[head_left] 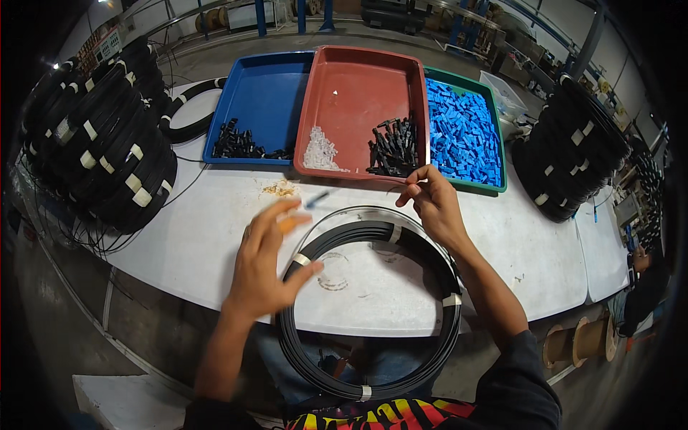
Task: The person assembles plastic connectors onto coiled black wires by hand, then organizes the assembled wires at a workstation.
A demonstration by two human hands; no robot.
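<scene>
**Loose cable end, blurred left hand: risks at the coil**

Black cable coil (373, 315) lying half on the white table (545, 258), near half hanging off the front edge over the lap, bound at 4 spots with white tape. Right hand (433, 204) raised over the far side of the coil, thumb and forefinger pinched shut on the thin cable end just before the red tray (358, 86). Left hand (261, 269) blurred above the coil's left side, fingers spread, gripping nothing; a small orange-and-blue tool (301, 211) just beyond the fingertips, contact impossible to judge through the blur.

Possible trouble, judged from this layout:

- Coil sliding off the table, given how much overhangs and that neither hand presses it down; a tug on the pinched end likely enough to start it.
- Thin end slipping from the pinch and springing back into the windings.
- Tool knocked away by the sweeping left hand, toward the pale crumbs (279, 189) or off the table.
- Reaching wrist brushing the black connectors (394, 147) or clear parts (320, 152) in the red tray, mixing them.

Blue tray (265, 86) with black clips, green tray (494, 107) of blue pieces and 2 stacks of coils, left (100, 136) and right (573, 154), well apart from both hands, little risk there.
</scene>
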